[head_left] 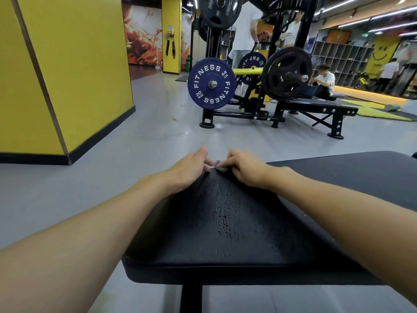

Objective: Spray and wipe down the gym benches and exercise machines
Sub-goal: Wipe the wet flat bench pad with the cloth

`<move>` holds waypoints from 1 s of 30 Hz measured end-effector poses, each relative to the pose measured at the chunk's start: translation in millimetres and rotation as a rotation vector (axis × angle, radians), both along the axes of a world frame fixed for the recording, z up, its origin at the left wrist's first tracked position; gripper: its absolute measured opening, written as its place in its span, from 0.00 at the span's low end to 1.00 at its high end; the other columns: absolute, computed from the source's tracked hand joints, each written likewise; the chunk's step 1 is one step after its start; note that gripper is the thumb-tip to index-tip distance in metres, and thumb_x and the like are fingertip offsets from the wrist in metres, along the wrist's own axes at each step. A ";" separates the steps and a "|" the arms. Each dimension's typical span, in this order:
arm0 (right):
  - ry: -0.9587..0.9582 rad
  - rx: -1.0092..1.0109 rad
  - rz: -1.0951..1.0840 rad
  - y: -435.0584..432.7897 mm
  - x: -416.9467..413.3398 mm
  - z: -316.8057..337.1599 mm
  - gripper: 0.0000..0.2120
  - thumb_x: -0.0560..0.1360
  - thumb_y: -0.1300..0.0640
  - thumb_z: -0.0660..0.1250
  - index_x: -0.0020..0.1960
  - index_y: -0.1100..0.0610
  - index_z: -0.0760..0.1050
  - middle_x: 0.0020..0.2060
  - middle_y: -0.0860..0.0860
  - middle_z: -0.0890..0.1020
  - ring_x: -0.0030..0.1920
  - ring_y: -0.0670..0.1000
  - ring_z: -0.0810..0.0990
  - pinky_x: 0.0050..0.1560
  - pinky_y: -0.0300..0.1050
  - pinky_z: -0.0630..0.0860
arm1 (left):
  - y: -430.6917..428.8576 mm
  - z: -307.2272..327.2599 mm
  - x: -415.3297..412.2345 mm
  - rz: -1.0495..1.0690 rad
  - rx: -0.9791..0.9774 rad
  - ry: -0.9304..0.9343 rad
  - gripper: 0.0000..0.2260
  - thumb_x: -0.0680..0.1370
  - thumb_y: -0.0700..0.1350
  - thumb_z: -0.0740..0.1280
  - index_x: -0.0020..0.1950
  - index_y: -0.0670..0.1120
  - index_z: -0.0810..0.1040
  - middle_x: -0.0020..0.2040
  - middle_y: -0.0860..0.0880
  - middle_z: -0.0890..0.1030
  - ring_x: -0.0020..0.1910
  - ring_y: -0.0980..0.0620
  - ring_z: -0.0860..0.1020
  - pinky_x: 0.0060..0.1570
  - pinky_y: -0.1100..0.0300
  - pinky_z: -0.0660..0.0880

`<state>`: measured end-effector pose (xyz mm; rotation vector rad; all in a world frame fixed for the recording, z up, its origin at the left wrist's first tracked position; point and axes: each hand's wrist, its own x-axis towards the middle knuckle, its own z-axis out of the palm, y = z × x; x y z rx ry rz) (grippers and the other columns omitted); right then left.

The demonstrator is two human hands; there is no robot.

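A black padded bench (pixel 237 227) fills the lower middle of the head view, its worn top cracked and speckled with droplets. At its far corner my right hand (pixel 244 169) curls its fingers round a small grey cloth (pixel 219 166) bunched on the pad's edge. My left hand (pixel 191 169) lies flat on the same corner with straight fingers, its fingertips touching the cloth. No spray bottle is in sight.
A black weight machine (pixel 277 64) with a blue FITNESS plate (pixel 211 83) and a black plate (pixel 287 73) stands ahead on the grey floor. A second black bench (pixel 320 107) juts from it. A yellow pillar (pixel 63 71) stands left. People are at the back right.
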<state>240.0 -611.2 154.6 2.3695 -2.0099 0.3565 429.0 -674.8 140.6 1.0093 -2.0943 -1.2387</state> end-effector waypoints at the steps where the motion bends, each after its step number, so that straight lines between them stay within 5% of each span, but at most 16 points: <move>1: 0.012 0.001 -0.018 -2.0 -0.1 -0.5 0.20 0.76 0.68 0.59 0.63 0.56 0.81 0.52 0.59 0.77 0.55 0.63 0.76 0.58 0.53 0.71 | 0.5 1.7 0.0 -0.007 -0.002 -0.004 0.26 0.86 0.57 0.43 0.56 0.47 0.79 0.57 0.43 0.82 0.61 0.47 0.77 0.65 0.55 0.67; 6: -0.015 0.013 0.168 74.3 25.5 1.8 0.18 0.75 0.64 0.58 0.58 0.54 0.82 0.49 0.54 0.76 0.50 0.58 0.75 0.57 0.52 0.72 | 4.9 10.4 -5.6 -0.022 -0.013 0.029 0.27 0.75 0.66 0.45 0.46 0.52 0.79 0.56 0.43 0.82 0.60 0.44 0.78 0.69 0.46 0.69; 12: -0.060 0.146 0.370 174.1 24.4 14.1 0.24 0.75 0.67 0.59 0.64 0.49 0.79 0.54 0.45 0.73 0.54 0.48 0.72 0.58 0.29 0.64 | 14.3 12.9 -35.4 -0.103 -0.024 -0.018 0.29 0.80 0.63 0.44 0.50 0.50 0.80 0.55 0.44 0.82 0.60 0.45 0.78 0.69 0.49 0.68; 15: -0.015 0.077 0.322 139.7 -0.9 12.5 0.23 0.73 0.68 0.59 0.62 0.51 0.81 0.53 0.50 0.76 0.52 0.51 0.74 0.57 0.33 0.66 | 21.3 15.6 -51.6 -0.111 -0.040 -0.030 0.30 0.77 0.65 0.44 0.49 0.50 0.80 0.55 0.44 0.82 0.60 0.46 0.78 0.68 0.51 0.68; 20: -0.048 0.016 -0.100 53.8 -69.9 18.1 0.22 0.76 0.72 0.59 0.64 0.56 0.80 0.54 0.59 0.77 0.58 0.60 0.75 0.58 0.44 0.67 | 34.9 19.4 -68.2 -0.132 -0.067 -0.055 0.28 0.86 0.58 0.43 0.58 0.46 0.80 0.58 0.45 0.81 0.62 0.47 0.76 0.68 0.53 0.67; 24: -0.015 -0.006 -0.015 86.7 -50.9 16.1 0.22 0.74 0.72 0.60 0.62 0.56 0.81 0.52 0.56 0.77 0.55 0.58 0.75 0.59 0.49 0.69 | 43.2 22.4 -80.9 -0.166 -0.089 -0.018 0.26 0.82 0.61 0.45 0.55 0.49 0.79 0.56 0.46 0.82 0.61 0.47 0.77 0.70 0.46 0.67; 30: -0.047 0.117 0.233 208.4 -36.5 27.3 0.23 0.76 0.67 0.59 0.64 0.48 0.79 0.54 0.45 0.73 0.53 0.46 0.71 0.57 0.27 0.62 | 61.6 30.9 -117.1 -0.231 -0.083 -0.033 0.27 0.86 0.58 0.43 0.59 0.47 0.79 0.58 0.46 0.81 0.61 0.49 0.76 0.63 0.54 0.68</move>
